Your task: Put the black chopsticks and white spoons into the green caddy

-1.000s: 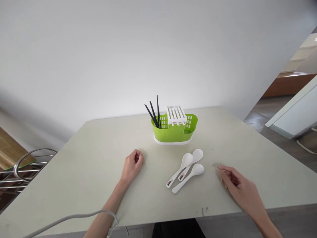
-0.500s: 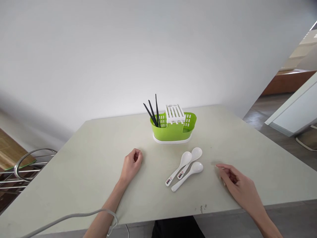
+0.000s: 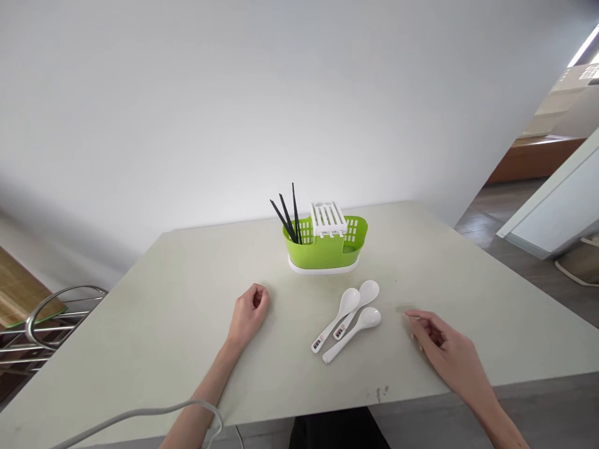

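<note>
My left hand (image 3: pixel 250 313) rests on the table in a loose fist, with nothing visible in it. Left of the spoons, it touches none of them. My right hand (image 3: pixel 442 343) lies at the right, fingers loosely curled and the index finger reaching forward, holding nothing. Between the hands are three white spoons: one on the left (image 3: pixel 347 304), one behind (image 3: pixel 369 291) and one nearest my right hand (image 3: pixel 369 318). Their handles point toward me. Beyond them a green basket (image 3: pixel 322 254) on a white base holds black chopsticks (image 3: pixel 287 218) in its left compartment.
A white slotted rack (image 3: pixel 329 218) sits across the basket's middle. The pale table (image 3: pixel 187 280) meets a white wall (image 3: pixel 234 112) at the back. A grey cable (image 3: pixel 154 411) crosses my left forearm. Beyond the left edge stands a metal rack (image 3: pixel 47 330) with a wooden board (image 3: pixel 23 287).
The camera view has shifted slightly, so the basket and spoons appear a little lower and further left. Both hands keep their pose, and the spoons have not moved on the table.
</note>
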`<state>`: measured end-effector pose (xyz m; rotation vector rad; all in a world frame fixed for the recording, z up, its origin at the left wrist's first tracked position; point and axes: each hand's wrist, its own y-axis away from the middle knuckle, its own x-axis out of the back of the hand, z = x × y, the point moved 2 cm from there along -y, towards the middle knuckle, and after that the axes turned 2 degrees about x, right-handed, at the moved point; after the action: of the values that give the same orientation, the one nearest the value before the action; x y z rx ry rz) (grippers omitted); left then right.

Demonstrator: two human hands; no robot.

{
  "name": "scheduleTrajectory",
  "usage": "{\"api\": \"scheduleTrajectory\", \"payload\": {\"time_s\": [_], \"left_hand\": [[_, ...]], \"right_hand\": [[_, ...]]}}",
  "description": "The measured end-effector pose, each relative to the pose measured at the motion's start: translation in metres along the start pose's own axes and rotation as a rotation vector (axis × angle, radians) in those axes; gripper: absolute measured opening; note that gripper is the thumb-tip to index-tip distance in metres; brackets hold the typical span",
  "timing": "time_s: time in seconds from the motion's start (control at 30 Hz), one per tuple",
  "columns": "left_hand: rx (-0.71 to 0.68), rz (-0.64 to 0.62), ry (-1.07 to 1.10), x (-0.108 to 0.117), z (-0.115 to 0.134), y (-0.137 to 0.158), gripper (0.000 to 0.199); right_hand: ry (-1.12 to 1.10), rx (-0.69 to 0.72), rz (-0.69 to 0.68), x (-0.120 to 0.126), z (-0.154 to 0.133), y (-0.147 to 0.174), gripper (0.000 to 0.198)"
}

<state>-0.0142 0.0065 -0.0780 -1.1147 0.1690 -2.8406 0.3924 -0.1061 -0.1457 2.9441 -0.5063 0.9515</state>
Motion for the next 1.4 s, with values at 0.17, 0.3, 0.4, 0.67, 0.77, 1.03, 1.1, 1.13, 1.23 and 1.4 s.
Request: {"api": "scheduleTrajectory", "payload": {"time_s": [0.17,0.3,0.4,0.67,0.77,1.03,1.1,1.13,1.23,1.4], "left_hand": [[-0.007,-0.004,-0.014,0.0002,-0.0009,-0.0005,0.024],[-0.004,-0.001,-0.017,0.0000,-0.0012,-0.0007,0.025],[-0.005,0.007,-0.013,0.0000,-0.0006,-0.0006,0.025],[-0.012,0.011,-0.015,0.0002,0.0001,0.0001,0.025],[-0.015,0.009,-0.016,0.0002,0.0008,0.0003,0.025],[-0.017,0.006,-0.023,0.0001,0.0000,-0.0006,0.026],[-0.019,0.006,-0.020,0.0001,0.0001,-0.0006,0.025],[-0.021,0.007,-0.021,0.0001,0.0001,-0.0006,0.025],[-0.020,0.012,-0.022,0.0000,0.0002,-0.0005,0.025],[-0.011,0.009,-0.017,-0.0005,0.0004,0.0005,0.025]], "right_hand": [[-0.006,0.031,0.015,-0.0002,-0.0004,-0.0004,0.045],[-0.003,0.039,0.011,-0.0009,0.0007,-0.0008,0.044],[-0.004,0.046,0.010,-0.0012,0.0009,-0.0006,0.044],[0.011,0.046,0.010,-0.0025,0.0054,-0.0018,0.045],[0.015,0.036,0.003,-0.0023,0.0055,-0.0019,0.045],[-0.009,0.040,0.010,0.0005,-0.0020,0.0002,0.045],[-0.006,0.040,0.007,0.0003,-0.0017,-0.0001,0.046],[-0.005,0.042,0.006,0.0001,-0.0012,-0.0003,0.046],[0.003,0.049,0.012,-0.0006,0.0006,-0.0007,0.045],[0.004,0.048,0.020,-0.0008,0.0026,-0.0007,0.045]]}}
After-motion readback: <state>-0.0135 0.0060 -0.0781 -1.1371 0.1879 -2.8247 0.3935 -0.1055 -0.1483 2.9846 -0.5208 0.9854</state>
